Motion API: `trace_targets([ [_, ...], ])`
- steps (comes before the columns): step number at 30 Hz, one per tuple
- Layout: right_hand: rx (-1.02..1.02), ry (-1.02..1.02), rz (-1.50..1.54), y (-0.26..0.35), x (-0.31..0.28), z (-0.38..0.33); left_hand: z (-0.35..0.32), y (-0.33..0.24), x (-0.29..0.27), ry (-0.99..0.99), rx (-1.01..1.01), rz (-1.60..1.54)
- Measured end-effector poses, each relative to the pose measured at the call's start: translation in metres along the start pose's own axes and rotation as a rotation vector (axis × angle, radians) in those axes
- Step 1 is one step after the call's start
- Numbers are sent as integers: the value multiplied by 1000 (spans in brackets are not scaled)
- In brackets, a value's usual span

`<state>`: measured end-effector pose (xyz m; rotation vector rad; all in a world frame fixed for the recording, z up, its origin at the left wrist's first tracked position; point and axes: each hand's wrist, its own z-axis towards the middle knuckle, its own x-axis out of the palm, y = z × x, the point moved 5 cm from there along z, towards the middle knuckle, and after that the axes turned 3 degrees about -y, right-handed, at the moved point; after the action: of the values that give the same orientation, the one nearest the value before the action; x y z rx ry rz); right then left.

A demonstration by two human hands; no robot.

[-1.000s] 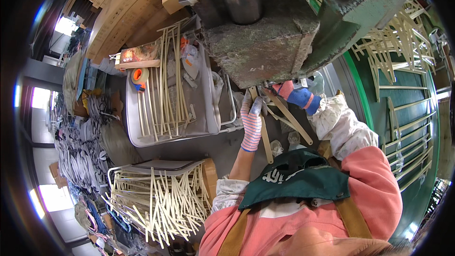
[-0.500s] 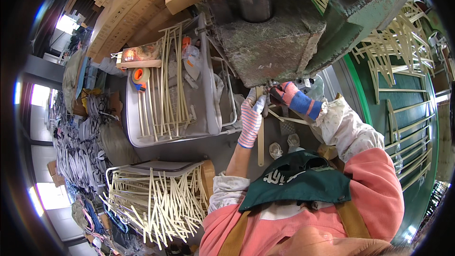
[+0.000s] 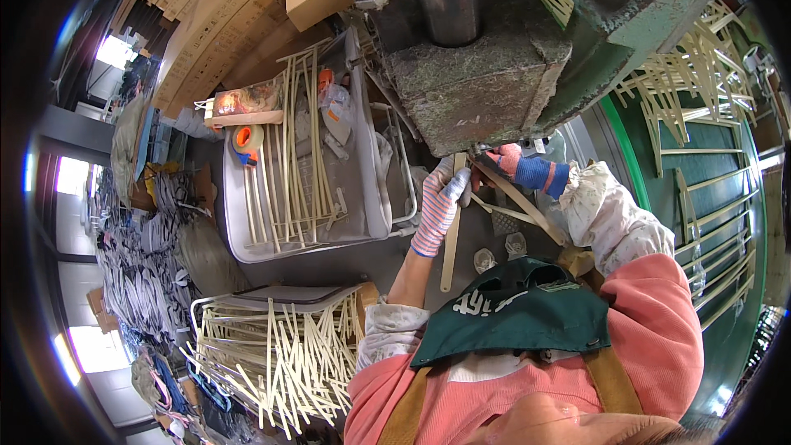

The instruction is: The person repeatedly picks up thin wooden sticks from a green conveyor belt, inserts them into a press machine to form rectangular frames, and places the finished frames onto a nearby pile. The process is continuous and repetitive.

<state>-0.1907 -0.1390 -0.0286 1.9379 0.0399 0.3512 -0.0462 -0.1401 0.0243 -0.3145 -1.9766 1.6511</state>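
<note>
My left hand [image 3: 437, 206], in a pale glove with red stripes, is closed around the upper part of a long flat cream strip [image 3: 451, 251]. The strip's lower end has a small hole and hangs toward my apron. My right hand [image 3: 503, 166], in a red and blue glove, is closed on a second flat tan strip [image 3: 531, 213], which slants down to the right. Both hands are close together just under the heavy, worn head of a green press [image 3: 470, 91]. The fingertips and the upper strip ends are partly hidden beneath it.
At the left stands a grey tub cart [image 3: 375, 189] with pale strips, an orange tape dispenser [image 3: 247, 142] and a small box. A rack of many loose strips [image 3: 280, 363] is below it. A green table [image 3: 717, 198] on the right bears joined strip frames. Cartons [image 3: 206, 41] are stacked behind.
The tan strip at my right hand has come into plain view, slanting down to the right. The cream strip's lower end has swung slightly left. My left hand stays near the press head.
</note>
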Motion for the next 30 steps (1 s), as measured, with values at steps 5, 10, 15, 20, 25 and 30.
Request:
trace_targets([
  [5,-79,93,48,5,2,-3,5,2,-4,77,57,37],
  [10,-92,62,40,3,0,-3,9,3,-5,100,-1,-69],
  [15,-129,215,220,3,5,-3,13,-7,-9,182,-10,57],
  [20,-186,161,141,-2,7,0,18,-1,-14,191,-47,7],
  [25,-271,109,0,-5,6,4,19,2,-13,281,-97,79],
  [30,-28,112,250,-14,0,3,13,-11,-10,270,-124,164],
])
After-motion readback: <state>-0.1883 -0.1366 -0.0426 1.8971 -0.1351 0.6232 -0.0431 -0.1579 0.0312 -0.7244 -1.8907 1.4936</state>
